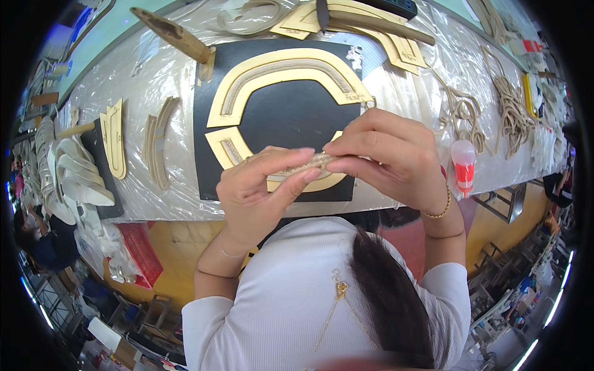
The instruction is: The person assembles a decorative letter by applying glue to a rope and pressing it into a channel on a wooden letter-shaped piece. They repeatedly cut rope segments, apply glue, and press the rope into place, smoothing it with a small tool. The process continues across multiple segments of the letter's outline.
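Note:
Between my two hands is a short braided beige strip (318, 161), held over the near part of a black board (297, 114). My left hand (263, 188) pinches its left part between thumb and fingers. At its right part, the thumb and fingertips of my right hand (390, 154) close on the strip. A pale yellow curved template (284, 60) lies on the board beyond my hands, with a beige strip set in its slot. Nearer, a second yellow template (228, 148) is partly hidden by my hands.
A wooden stick (173, 37) stands at the board's far left corner. At the back lie a hammer (380, 26) and more yellow templates (402, 52). Curved strips (159, 142) rest at left. Rightward are a red-and-clear squeeze bottle (463, 164) and coiled beige cords (513, 114).

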`<state>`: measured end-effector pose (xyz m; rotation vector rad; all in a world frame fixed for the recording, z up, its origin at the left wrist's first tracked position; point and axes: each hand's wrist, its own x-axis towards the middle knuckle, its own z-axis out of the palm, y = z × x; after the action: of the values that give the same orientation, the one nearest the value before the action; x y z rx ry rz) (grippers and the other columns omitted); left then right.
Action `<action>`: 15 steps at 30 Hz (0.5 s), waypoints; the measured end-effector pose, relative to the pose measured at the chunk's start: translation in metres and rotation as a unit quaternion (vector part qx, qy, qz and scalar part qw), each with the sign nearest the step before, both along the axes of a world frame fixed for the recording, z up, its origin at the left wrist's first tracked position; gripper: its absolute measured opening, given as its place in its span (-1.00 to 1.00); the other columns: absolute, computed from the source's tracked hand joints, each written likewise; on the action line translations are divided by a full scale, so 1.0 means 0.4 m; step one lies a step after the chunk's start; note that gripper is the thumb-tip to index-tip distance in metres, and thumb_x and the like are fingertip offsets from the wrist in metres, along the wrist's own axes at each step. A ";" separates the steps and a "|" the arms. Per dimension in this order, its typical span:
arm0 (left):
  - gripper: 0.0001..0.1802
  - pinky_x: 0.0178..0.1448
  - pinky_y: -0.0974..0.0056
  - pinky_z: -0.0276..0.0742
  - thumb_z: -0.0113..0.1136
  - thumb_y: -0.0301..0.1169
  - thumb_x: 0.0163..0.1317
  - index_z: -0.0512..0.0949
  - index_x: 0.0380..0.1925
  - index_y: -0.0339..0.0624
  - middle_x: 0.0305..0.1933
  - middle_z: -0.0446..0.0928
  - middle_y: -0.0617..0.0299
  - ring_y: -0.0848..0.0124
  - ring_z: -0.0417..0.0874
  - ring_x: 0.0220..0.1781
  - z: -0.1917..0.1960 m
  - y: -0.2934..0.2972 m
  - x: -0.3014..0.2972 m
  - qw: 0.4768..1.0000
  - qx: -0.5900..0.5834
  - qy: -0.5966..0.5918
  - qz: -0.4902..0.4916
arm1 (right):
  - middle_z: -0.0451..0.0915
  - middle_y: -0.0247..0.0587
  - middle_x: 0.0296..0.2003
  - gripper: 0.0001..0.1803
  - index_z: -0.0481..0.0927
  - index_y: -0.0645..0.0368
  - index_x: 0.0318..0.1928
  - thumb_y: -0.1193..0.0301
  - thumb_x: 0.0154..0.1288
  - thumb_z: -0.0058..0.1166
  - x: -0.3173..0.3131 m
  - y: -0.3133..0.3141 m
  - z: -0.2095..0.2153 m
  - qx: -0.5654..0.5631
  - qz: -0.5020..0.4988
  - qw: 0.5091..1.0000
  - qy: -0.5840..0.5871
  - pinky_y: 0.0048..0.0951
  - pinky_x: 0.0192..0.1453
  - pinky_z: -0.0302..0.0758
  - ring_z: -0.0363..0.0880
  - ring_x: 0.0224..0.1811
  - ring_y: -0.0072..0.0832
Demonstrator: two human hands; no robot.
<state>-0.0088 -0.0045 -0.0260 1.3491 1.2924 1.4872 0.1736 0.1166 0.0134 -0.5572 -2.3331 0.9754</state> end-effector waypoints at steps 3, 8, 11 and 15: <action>-0.30 0.16 0.11 0.50 0.54 -0.38 0.06 0.46 0.21 -0.29 0.10 0.52 -0.05 0.21 0.59 0.05 -0.045 -0.017 -0.029 0.973 -0.051 0.177 0.138 | 0.65 -0.29 -0.37 -0.79 0.76 0.13 -0.27 0.47 0.01 0.46 -0.037 0.045 -0.011 0.019 0.005 1.000 -0.018 -0.54 -0.40 0.52 0.63 -0.42 -0.47; -0.06 0.42 -0.13 0.20 0.36 0.14 0.07 0.36 0.32 -0.28 0.27 0.38 -0.12 -0.02 0.31 0.36 -0.160 -0.038 -0.084 0.805 -0.204 0.524 0.189 | 0.63 -0.28 -0.34 -0.84 0.74 0.17 -0.27 0.45 0.11 0.39 -0.169 0.177 -0.069 0.023 0.076 0.995 -0.066 -0.49 -0.33 0.51 0.61 -0.40 -0.44; -0.14 0.48 -0.13 0.16 0.35 0.12 0.09 0.46 0.23 -0.30 0.34 0.38 -0.10 -0.03 0.29 0.44 -0.203 -0.043 -0.100 0.808 -0.220 0.518 0.177 | 0.61 -0.26 -0.34 -0.85 0.72 0.21 -0.26 0.44 0.16 0.35 -0.289 0.236 -0.141 0.014 0.154 0.985 -0.076 -0.46 -0.29 0.51 0.61 -0.38 -0.40; -0.22 0.45 -0.10 0.21 0.41 0.05 0.05 0.53 0.17 -0.26 0.24 0.46 -0.02 0.01 0.33 0.41 -0.213 -0.036 -0.132 0.821 -0.194 0.511 0.167 | 0.60 -0.24 -0.34 -0.84 0.71 0.24 -0.25 0.44 0.17 0.34 -0.407 0.270 -0.229 -0.030 0.217 0.969 -0.111 -0.42 -0.22 0.52 0.62 -0.32 -0.36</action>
<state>-0.0616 -0.0191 -0.1111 1.7399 2.4393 0.5191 0.0109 0.2244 -0.0780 -0.1837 -2.7009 1.2341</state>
